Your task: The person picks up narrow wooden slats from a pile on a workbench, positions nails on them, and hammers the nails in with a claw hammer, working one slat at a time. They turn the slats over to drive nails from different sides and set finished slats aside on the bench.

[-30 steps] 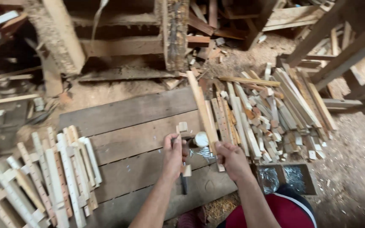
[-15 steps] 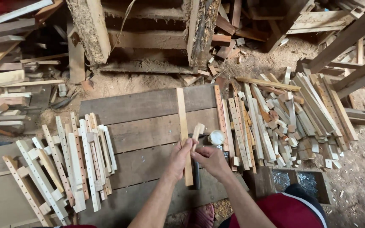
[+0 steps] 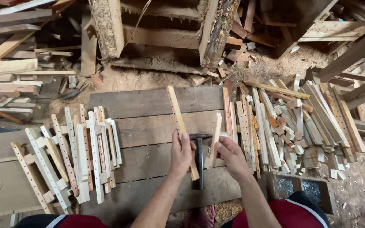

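Head view: left hand (image 3: 181, 153) grips a long pale drilled wooden slat (image 3: 181, 126), right hand (image 3: 232, 155) pinches a short pale stick (image 3: 215, 137); the dark hammer (image 3: 200, 158) between them could snag either piece.

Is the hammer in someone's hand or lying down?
Lying down: the hammer rests flat on the plank bench between the left hand and right hand, ungripped.

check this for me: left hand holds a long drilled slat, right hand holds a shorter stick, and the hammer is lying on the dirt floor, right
Not quite. In the head view the hammer lies on the dark wooden planks between the two hands, not on the dirt floor. The rest holds: the left hand grips the long drilled slat and the right hand holds the shorter stick.
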